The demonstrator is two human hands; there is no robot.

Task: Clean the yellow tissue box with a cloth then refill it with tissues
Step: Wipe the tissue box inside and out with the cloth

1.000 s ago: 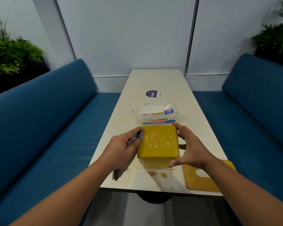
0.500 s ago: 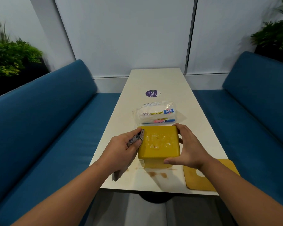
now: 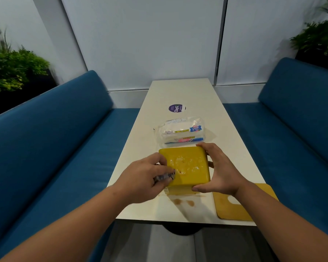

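The yellow tissue box (image 3: pixel 189 167) stands on the white table (image 3: pixel 180 91) near its front edge, its top smeared with pale residue. My right hand (image 3: pixel 220 169) grips the box's right side, thumb at the near corner and fingers at the far corner. My left hand (image 3: pixel 146 174) holds a crumpled grey cloth (image 3: pixel 164 176) against the box's left edge. A clear plastic pack of white tissues (image 3: pixel 182 132) lies just behind the box.
A flat yellow lid with a cut-out (image 3: pixel 240 203) lies at the table's front right corner, partly under my right forearm. Brown stains (image 3: pixel 184 202) mark the table before the box. A purple sticker (image 3: pixel 176 108) sits farther back. Blue benches (image 3: pixel 51 148) flank the table.
My left hand with the cloth has moved up from the box's left side onto its left top edge. The right hand keeps its hold on the box.
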